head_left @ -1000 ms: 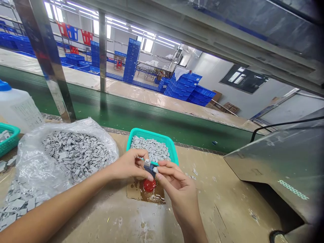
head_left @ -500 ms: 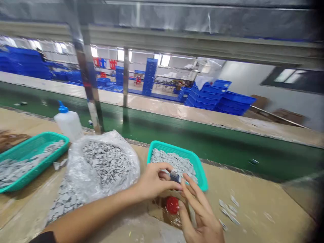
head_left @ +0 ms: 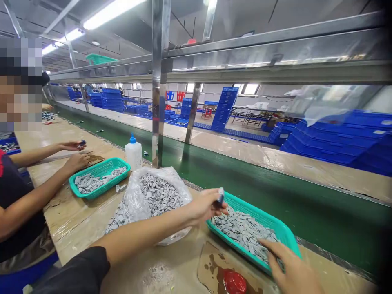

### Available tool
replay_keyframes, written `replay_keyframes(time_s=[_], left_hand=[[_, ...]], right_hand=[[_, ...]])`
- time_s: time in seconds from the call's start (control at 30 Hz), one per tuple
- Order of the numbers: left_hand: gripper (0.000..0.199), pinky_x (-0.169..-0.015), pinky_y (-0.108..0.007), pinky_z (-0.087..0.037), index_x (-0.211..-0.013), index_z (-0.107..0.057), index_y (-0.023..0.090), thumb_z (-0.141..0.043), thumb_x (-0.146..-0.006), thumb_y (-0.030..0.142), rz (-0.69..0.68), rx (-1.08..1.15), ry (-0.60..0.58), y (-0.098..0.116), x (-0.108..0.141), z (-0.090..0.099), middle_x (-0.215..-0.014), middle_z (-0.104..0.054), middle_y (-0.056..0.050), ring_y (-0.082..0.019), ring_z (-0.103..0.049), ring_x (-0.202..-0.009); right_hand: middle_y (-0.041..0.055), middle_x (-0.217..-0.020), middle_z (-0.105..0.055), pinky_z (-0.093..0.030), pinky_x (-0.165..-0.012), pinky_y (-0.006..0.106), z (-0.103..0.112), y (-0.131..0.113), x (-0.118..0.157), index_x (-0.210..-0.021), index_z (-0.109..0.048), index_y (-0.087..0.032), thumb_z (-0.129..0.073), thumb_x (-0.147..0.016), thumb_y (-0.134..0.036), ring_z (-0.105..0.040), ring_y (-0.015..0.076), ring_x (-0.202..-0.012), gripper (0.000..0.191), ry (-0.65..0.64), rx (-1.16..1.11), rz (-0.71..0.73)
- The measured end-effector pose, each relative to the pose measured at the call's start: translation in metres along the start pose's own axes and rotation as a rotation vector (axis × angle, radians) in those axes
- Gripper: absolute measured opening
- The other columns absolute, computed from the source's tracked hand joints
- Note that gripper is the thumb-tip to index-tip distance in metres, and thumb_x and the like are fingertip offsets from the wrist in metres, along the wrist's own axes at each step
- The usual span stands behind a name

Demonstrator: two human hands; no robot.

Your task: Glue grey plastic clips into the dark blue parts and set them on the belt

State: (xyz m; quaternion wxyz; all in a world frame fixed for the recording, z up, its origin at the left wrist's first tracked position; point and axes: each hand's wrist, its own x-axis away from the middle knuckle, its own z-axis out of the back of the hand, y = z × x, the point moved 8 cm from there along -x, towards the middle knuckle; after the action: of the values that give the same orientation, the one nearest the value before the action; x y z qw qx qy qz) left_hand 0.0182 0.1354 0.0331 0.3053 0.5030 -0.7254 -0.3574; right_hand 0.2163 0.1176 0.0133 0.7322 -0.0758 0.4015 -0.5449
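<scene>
My left hand [head_left: 208, 206] is raised above the near rim of a teal mesh tray [head_left: 260, 214], pinching a small dark blue part with a white piece [head_left: 220, 197] between its fingertips. My right hand [head_left: 290, 271] reaches over the tray's far corner, fingers apart, at the edge of the heap of flat grey parts [head_left: 245, 232]. A clear plastic bag [head_left: 134, 208] of the same grey parts lies beyond my left forearm. A red blob [head_left: 234, 281] sits on stained cardboard [head_left: 211, 265] below the tray.
A seated co-worker's hands [head_left: 73, 153] work at the left, beside a second teal tray [head_left: 98, 179] of grey parts. A white bottle with a blue cap [head_left: 133, 153] stands near a steel post [head_left: 159, 81]. A green conveyor belt [head_left: 275, 196] runs behind the table.
The view has swung left along the table. My hands have separated: the left carries the blue part up over the tray, and the right has dropped to the tray's corner.
</scene>
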Motion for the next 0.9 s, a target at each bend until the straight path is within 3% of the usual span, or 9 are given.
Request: replay_keyframes(time_s=[0.1, 0.2, 0.3, 0.4, 0.53, 0.7, 0.8, 0.9], left_hand=[[0.030, -0.051, -0.017, -0.030, -0.097, -0.038, 0.018, -0.048, -0.071, 0.028, -0.104, -0.073, 0.033, 0.015, -0.013, -0.002, -0.058, -0.044, 0.004, -0.006, -0.042, -0.047], [0.035, -0.052, -0.017, -0.031, -0.108, -0.036, 0.018, -0.042, -0.075, 0.026, -0.146, -0.228, -0.011, 0.021, -0.031, -0.017, -0.059, -0.043, 0.004, -0.007, -0.042, -0.049], [0.035, -0.047, -0.018, -0.029, -0.108, -0.044, 0.016, -0.040, -0.074, 0.021, -0.076, -0.462, -0.109, 0.011, -0.058, -0.032, -0.058, -0.047, 0.002, -0.008, -0.042, -0.048], [0.035, -0.043, -0.019, -0.026, -0.107, -0.048, 0.012, -0.036, -0.076, 0.023, -0.016, -0.715, -0.114, -0.006, -0.088, -0.032, -0.054, -0.045, 0.002, -0.009, -0.038, -0.043], [0.037, -0.051, -0.021, -0.032, -0.113, -0.045, 0.015, -0.032, -0.082, 0.030, -0.139, -1.044, -0.061, -0.011, -0.125, -0.027, -0.057, -0.044, 0.002, -0.012, -0.043, -0.052], [0.038, -0.072, -0.029, -0.036, -0.121, -0.043, 0.024, -0.030, -0.085, 0.026, -0.309, -1.452, -0.114, -0.009, -0.157, -0.035, -0.070, -0.056, -0.002, -0.020, -0.053, -0.074], [0.042, -0.078, -0.033, -0.036, -0.123, -0.042, 0.025, -0.036, -0.083, 0.019, -0.304, -1.664, -0.182, -0.020, -0.172, -0.034, -0.087, -0.061, -0.007, -0.025, -0.054, -0.088], [0.050, -0.079, -0.042, -0.038, -0.127, -0.038, 0.025, -0.044, -0.079, 0.012, -0.230, -1.844, -0.212, -0.034, -0.184, -0.027, -0.090, -0.063, -0.012, -0.032, -0.053, -0.094]], right_hand=[[0.0089, -0.082, -0.067, -0.051, -0.068, 0.044, -0.029, -0.004, -0.014, -0.076, -0.071, -0.022, -0.055, -0.061, -0.041, -0.062, 0.0313, -0.077, 0.029, -0.309, -0.061, 0.050], [0.0073, -0.086, -0.067, -0.051, -0.067, 0.041, -0.034, -0.006, -0.017, -0.080, -0.071, -0.022, -0.061, -0.061, -0.031, -0.062, 0.0292, -0.079, 0.022, -0.408, -0.071, 0.043], [0.0067, -0.075, -0.066, -0.049, -0.062, 0.036, -0.029, -0.008, -0.012, -0.075, -0.070, -0.017, -0.059, -0.059, -0.009, -0.062, 0.0256, -0.070, 0.021, -0.388, -0.005, 0.044], [0.0063, -0.072, -0.064, -0.046, -0.063, 0.031, -0.025, -0.007, -0.005, -0.072, -0.069, -0.015, -0.051, -0.061, 0.000, -0.060, 0.0219, -0.069, 0.025, -0.350, 0.029, 0.011], [0.0044, -0.072, -0.062, -0.043, -0.061, 0.025, -0.026, 0.002, 0.001, -0.071, -0.068, -0.016, -0.049, -0.060, 0.005, -0.058, 0.0184, -0.068, 0.030, -0.323, 0.037, -0.049], [0.0046, -0.075, -0.061, -0.043, -0.064, 0.023, -0.022, 0.006, 0.007, -0.075, -0.067, -0.015, -0.044, -0.059, 0.010, -0.057, 0.0174, -0.071, 0.038, -0.258, 0.041, -0.062], [0.0059, -0.081, -0.059, -0.043, -0.072, 0.026, -0.019, 0.007, 0.013, -0.079, -0.066, -0.014, -0.043, -0.057, 0.012, -0.056, 0.0187, -0.080, 0.042, -0.198, 0.053, -0.066], [0.0074, -0.085, -0.057, -0.042, -0.075, 0.026, -0.021, 0.010, 0.017, -0.078, -0.065, -0.013, -0.043, -0.054, 0.013, -0.054, 0.0194, -0.084, 0.041, -0.160, 0.060, -0.081]])
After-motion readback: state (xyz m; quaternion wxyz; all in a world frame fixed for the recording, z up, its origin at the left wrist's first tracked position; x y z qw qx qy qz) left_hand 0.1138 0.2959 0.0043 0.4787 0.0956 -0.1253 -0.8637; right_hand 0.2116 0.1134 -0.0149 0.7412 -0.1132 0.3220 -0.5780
